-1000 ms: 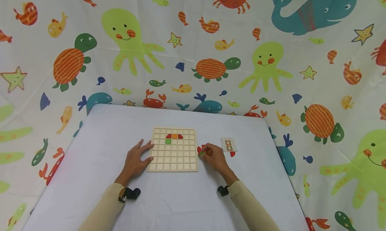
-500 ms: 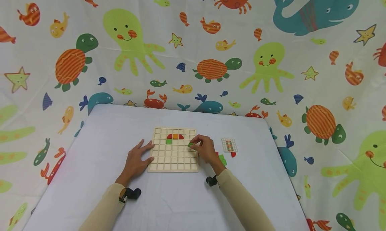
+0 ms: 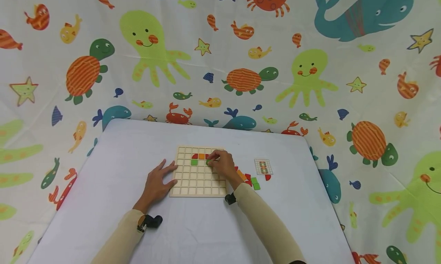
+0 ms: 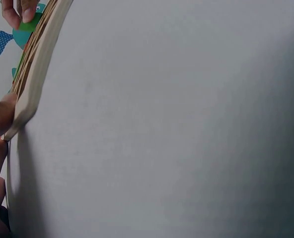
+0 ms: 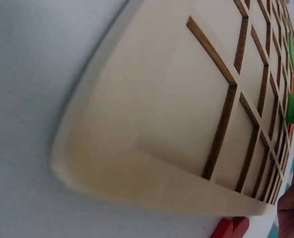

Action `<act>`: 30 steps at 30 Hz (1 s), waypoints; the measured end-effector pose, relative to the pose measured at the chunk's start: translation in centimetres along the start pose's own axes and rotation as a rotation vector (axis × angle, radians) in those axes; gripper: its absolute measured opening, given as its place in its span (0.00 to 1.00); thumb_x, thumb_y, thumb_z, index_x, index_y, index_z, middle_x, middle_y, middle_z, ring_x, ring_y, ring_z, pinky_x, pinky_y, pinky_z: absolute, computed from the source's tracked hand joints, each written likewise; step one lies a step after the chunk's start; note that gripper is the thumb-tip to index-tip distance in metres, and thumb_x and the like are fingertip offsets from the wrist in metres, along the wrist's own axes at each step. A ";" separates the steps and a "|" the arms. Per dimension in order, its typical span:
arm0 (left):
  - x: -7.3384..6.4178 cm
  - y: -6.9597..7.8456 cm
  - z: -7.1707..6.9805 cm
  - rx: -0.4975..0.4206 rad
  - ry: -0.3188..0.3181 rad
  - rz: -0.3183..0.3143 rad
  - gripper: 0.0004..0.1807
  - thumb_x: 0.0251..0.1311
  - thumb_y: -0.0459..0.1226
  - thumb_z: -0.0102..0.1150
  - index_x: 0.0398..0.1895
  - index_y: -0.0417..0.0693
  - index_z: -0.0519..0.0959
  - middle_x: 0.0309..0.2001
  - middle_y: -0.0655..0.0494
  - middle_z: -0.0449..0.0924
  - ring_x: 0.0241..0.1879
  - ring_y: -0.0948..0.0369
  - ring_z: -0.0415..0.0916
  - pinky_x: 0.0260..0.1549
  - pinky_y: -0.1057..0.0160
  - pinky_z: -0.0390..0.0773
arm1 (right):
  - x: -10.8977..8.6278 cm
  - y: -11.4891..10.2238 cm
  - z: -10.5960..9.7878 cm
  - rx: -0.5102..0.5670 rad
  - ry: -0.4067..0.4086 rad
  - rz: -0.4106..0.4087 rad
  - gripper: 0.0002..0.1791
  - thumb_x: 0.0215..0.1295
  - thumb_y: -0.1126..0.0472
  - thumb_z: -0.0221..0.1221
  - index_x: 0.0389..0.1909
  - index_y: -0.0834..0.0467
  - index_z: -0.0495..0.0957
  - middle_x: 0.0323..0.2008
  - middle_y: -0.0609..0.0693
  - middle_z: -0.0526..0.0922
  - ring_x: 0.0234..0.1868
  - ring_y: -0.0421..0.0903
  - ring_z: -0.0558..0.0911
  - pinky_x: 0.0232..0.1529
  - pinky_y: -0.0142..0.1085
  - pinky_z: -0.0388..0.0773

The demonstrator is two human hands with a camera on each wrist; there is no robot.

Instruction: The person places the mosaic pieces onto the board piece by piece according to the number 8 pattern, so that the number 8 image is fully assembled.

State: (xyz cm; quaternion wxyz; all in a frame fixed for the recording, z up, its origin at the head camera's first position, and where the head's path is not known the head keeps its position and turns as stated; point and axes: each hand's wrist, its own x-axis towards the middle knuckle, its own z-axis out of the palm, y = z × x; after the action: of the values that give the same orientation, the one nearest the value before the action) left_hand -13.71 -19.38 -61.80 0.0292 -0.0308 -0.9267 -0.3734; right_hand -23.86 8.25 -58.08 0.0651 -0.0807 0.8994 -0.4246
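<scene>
A wooden grid board (image 3: 203,182) lies on the table. My right hand (image 3: 223,166) pinches a green square tile (image 5: 293,110) over the board's upper right part, just below the red tile at the row's right end. My left hand (image 3: 155,184) rests at the board's left edge, its thumb and fingers spread against the rim. Set in the board are a red quarter-round tile (image 3: 195,156), an orange square tile (image 3: 201,156), another red tile partly behind my right fingers, and a green square tile (image 3: 194,162) under the left red one.
Right of the board lie loose red tiles (image 3: 248,176), orange tiles (image 3: 241,175) and green tiles (image 3: 255,183), partly behind my right forearm. A small pattern card (image 3: 263,167) lies farther right, with a red quarter-round tile (image 3: 268,177) at its lower edge.
My right hand has moved left from the loose tiles onto the board, carrying the green tile. More of the loose pile shows now. My left hand stays at the board's edge.
</scene>
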 end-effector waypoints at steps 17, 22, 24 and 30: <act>0.0 0.3 0.0 -0.010 -0.004 -0.013 0.33 0.63 0.36 0.72 0.73 0.48 0.77 0.81 0.42 0.65 0.83 0.36 0.52 0.76 0.25 0.51 | 0.2 -0.6 0.5 -0.090 -0.030 0.105 0.05 0.67 0.60 0.72 0.40 0.47 0.91 0.44 0.44 0.85 0.51 0.46 0.81 0.58 0.48 0.80; 0.1 0.3 0.0 -0.013 -0.007 -0.007 0.33 0.63 0.36 0.72 0.73 0.48 0.77 0.80 0.44 0.67 0.83 0.36 0.52 0.76 0.25 0.51 | -0.5 0.1 0.0 -0.096 -0.013 0.069 0.10 0.63 0.61 0.74 0.44 0.47 0.90 0.43 0.44 0.87 0.48 0.45 0.82 0.55 0.45 0.80; 0.1 0.3 0.0 -0.011 -0.006 -0.001 0.33 0.63 0.36 0.72 0.73 0.48 0.77 0.80 0.44 0.67 0.83 0.36 0.52 0.76 0.25 0.51 | -0.9 0.6 -0.5 -0.074 0.003 0.052 0.10 0.62 0.61 0.75 0.44 0.48 0.89 0.42 0.44 0.86 0.47 0.46 0.81 0.53 0.44 0.79; 0.2 0.1 0.0 -0.008 -0.001 0.015 0.33 0.63 0.36 0.72 0.73 0.47 0.77 0.79 0.45 0.68 0.83 0.37 0.52 0.76 0.25 0.51 | -1.8 2.4 -2.7 0.011 0.038 0.042 0.10 0.64 0.61 0.74 0.44 0.47 0.89 0.39 0.45 0.85 0.37 0.45 0.78 0.38 0.36 0.77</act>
State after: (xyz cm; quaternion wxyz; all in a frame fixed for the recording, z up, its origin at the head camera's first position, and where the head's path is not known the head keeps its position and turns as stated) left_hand -13.88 -19.31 -61.74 0.0314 -0.0382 -0.9250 -0.3767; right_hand -22.81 12.13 -58.22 0.0571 -0.0533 0.8996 -0.4297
